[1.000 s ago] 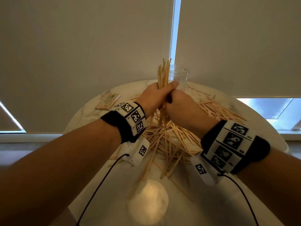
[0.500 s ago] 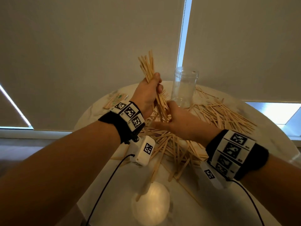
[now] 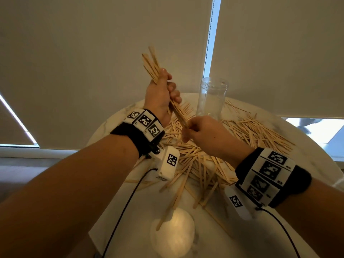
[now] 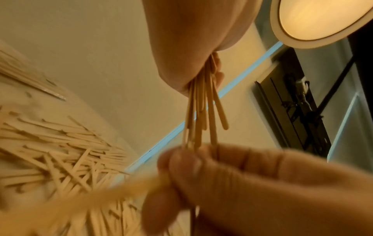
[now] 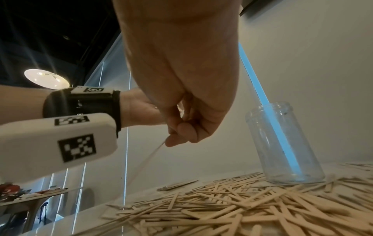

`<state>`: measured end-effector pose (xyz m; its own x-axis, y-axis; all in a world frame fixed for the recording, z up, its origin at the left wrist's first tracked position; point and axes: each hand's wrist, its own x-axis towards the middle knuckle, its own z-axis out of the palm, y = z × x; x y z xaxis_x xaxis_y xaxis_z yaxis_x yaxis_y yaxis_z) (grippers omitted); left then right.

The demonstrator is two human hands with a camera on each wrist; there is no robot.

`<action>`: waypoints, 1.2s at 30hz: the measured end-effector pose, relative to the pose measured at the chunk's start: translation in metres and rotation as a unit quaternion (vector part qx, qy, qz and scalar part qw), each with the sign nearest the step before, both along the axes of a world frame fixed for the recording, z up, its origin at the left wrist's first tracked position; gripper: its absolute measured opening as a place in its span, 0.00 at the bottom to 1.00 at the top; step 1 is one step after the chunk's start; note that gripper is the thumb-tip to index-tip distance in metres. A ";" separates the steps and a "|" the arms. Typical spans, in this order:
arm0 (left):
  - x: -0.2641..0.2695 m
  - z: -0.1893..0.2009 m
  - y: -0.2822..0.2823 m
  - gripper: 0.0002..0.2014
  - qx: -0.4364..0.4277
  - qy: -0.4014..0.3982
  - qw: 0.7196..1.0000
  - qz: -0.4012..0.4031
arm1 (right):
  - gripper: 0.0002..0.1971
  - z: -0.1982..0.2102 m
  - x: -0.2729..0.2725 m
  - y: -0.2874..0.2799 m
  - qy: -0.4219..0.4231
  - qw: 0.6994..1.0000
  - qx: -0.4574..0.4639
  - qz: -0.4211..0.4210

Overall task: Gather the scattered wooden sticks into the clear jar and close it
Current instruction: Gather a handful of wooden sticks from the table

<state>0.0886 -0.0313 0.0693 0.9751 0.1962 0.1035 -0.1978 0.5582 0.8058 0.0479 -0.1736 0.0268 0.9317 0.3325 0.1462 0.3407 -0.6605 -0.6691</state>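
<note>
Sticks (image 3: 155,67) are tilting up-left in the gripping left hand (image 3: 160,94), right hand (image 3: 204,133) pinching their lower ends (open jar (image 3: 212,97) standing just right).

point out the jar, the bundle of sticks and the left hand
jar (image 3: 211,101), head view, on its clear side wall
bundle of sticks (image 3: 151,62), head view, on the ends fanning above the fist
left hand (image 3: 159,94), head view, on its back

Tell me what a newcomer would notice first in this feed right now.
The left hand grips a bundle of wooden sticks raised above the table, while the right hand pinches the bundle's lower ends. Behind them the clear jar stands upright, open and empty, amid the scattered sticks covering the round white table.
</note>
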 end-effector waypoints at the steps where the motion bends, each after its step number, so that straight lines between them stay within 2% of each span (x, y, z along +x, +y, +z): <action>1: 0.003 0.004 0.006 0.14 -0.016 -0.004 1.000 0.017 | 0.09 0.000 0.000 -0.003 0.005 1.000 0.001 -0.002; 5: 0.013 0.019 0.035 0.15 -0.059 -0.010 0.996 0.072 | 0.09 0.003 -0.002 -0.018 0.008 1.000 -0.016 -0.022; 8: 0.013 0.016 0.051 0.17 -0.024 0.001 0.997 0.080 | 0.08 0.009 -0.003 -0.033 0.001 0.999 -0.018 -0.049; 10: 0.010 0.006 0.050 0.17 0.020 0.019 0.998 0.060 | 0.08 0.016 -0.003 -0.042 0.004 0.997 0.013 -0.070; 13: 0.001 -0.013 0.033 0.17 0.112 0.057 0.992 0.002 | 0.10 0.029 -0.005 -0.048 -0.043 0.994 0.042 -0.089; 15: -0.008 -0.021 0.015 0.21 0.173 0.071 0.981 -0.051 | 0.10 0.035 -0.007 -0.043 -0.072 0.994 0.024 -0.073; 17: -0.016 -0.023 -0.004 0.23 0.194 0.074 0.973 -0.097 | 0.10 0.038 -0.010 -0.034 -0.078 0.995 -0.020 -0.051; 19: -0.020 -0.018 -0.019 0.16 0.182 0.062 0.975 -0.110 | 0.11 0.036 -0.011 -0.026 -0.080 0.994 -0.060 -0.035; 21: -0.019 -0.011 -0.025 0.13 0.165 0.051 0.982 -0.082 | 0.12 0.033 -0.010 -0.024 -0.075 0.994 -0.077 -0.034; 24: -0.014 -0.002 -0.015 0.14 0.135 0.056 0.989 -0.012 | 0.10 0.028 -0.009 -0.031 -0.034 0.994 -0.091 -0.045; 28: -0.006 -0.003 0.012 0.18 0.184 0.074 0.980 0.036 | 0.10 0.033 -0.010 -0.046 -0.034 0.994 -0.088 -0.056; 31: -0.009 -0.013 0.014 0.21 0.211 0.089 0.973 -0.001 | 0.12 0.049 -0.006 -0.049 -0.075 0.994 -0.046 -0.059; 33: -0.016 -0.020 0.005 0.26 0.245 0.094 0.964 -0.051 | 0.13 0.059 -0.003 -0.044 -0.094 0.994 -0.036 -0.049; 36: -0.030 -0.025 -0.014 0.25 0.261 0.066 0.954 -0.131 | 0.14 0.070 0.004 -0.033 -0.105 0.994 -0.020 -0.036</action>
